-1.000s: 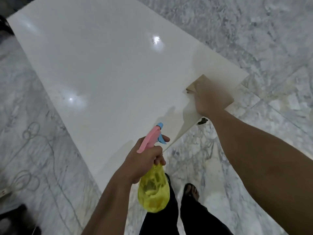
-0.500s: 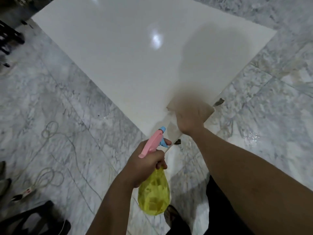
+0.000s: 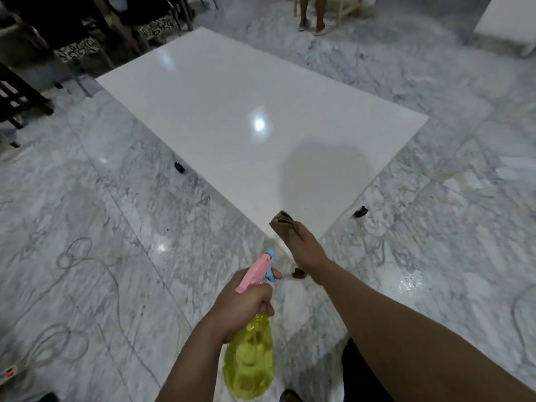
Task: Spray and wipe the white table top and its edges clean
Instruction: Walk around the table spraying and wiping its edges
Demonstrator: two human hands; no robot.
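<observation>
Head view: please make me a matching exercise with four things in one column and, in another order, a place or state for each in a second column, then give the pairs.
Things
1. spray bottle
2. brown cloth
3. white table top
4. power strip

Places or states
A. lies on the marble floor at the left edge of the picture
B. held in the left hand
C. bare and glossy, with a bright light reflection
D. held by the right hand at the near corner of the table

Pairs: 1-B, 2-D, 3-C, 4-A

Head-worn wide-angle view, looking forward and down — table top [image 3: 232, 111] near, marble floor [image 3: 101, 227] around
</observation>
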